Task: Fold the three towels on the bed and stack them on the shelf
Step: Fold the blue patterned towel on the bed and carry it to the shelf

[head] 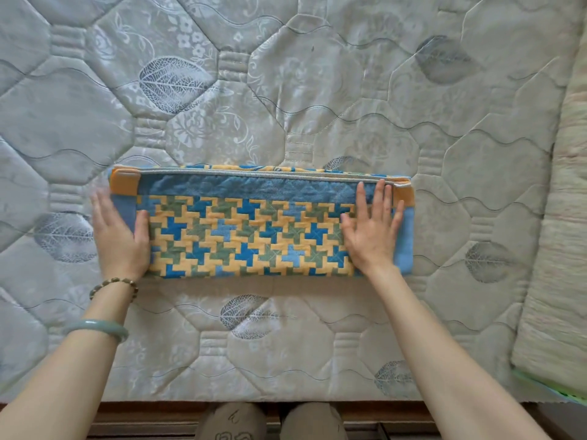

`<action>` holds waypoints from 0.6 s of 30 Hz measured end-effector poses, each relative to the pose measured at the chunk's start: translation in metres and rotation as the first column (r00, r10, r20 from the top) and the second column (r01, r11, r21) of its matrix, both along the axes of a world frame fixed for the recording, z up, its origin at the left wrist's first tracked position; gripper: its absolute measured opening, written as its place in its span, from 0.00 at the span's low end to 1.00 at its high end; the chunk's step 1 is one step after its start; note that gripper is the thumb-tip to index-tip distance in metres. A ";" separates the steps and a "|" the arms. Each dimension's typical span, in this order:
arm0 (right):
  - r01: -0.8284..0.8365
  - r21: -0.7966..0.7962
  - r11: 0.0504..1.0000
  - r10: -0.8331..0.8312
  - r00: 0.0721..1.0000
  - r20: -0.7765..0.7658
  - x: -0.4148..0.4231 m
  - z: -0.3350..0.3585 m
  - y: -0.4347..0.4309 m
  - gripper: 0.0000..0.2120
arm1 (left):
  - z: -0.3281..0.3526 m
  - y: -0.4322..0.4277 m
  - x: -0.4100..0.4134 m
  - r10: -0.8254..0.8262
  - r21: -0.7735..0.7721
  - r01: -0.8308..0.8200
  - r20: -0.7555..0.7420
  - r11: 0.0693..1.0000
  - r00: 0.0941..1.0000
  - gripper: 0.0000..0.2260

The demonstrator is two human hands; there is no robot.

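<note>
A patterned towel in blue, yellow and green lies folded into a long strip across the middle of the mattress. My left hand rests flat on its left end, fingers straight and partly over the towel's edge. At the right end, my right hand presses flat on the cloth with its fingers spread. Only this one towel is in view; no shelf shows.
A pale folded blanket or mat runs along the right edge of the mattress. The wooden bed frame and my knees are at the bottom of the view.
</note>
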State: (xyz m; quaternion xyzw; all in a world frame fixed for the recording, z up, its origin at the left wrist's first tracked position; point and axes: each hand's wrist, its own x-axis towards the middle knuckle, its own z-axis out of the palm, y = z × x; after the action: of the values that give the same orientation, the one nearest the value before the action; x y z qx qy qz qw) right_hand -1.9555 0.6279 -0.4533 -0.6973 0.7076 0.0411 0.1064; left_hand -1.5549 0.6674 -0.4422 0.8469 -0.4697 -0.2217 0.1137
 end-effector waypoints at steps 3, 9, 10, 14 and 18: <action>-0.175 -0.104 0.979 0.184 0.979 0.091 0.067 0.010 0.009 0.33 | 0.011 0.002 0.000 0.141 -0.030 -0.141 0.000 0.990 0.990 0.23; -0.348 0.006 0.937 0.346 0.934 0.085 0.183 -0.003 0.009 0.31 | 0.016 -0.002 0.013 0.188 0.120 -0.187 0.003 0.975 0.982 0.16; -0.365 0.051 0.930 0.362 0.931 0.056 0.188 -0.006 0.008 0.31 | 0.017 -0.005 0.016 0.188 0.141 -0.184 -0.011 0.973 0.982 0.15; -0.353 0.131 0.927 0.352 0.936 0.031 0.194 -0.012 0.006 0.30 | 0.026 -0.010 0.021 0.096 0.220 -0.088 -0.026 0.971 0.995 0.12; -0.351 0.140 0.926 0.348 0.936 0.049 0.191 -0.012 0.045 0.35 | 0.040 -0.008 0.019 0.039 0.248 -0.035 -0.009 0.968 0.999 0.10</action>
State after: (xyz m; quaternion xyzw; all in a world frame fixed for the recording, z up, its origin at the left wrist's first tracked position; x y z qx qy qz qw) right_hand -1.7647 0.6724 -0.4652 -0.8029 0.5658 0.1035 0.1565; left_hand -1.5360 0.6598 -0.4024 0.8615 -0.4217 -0.2824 0.0145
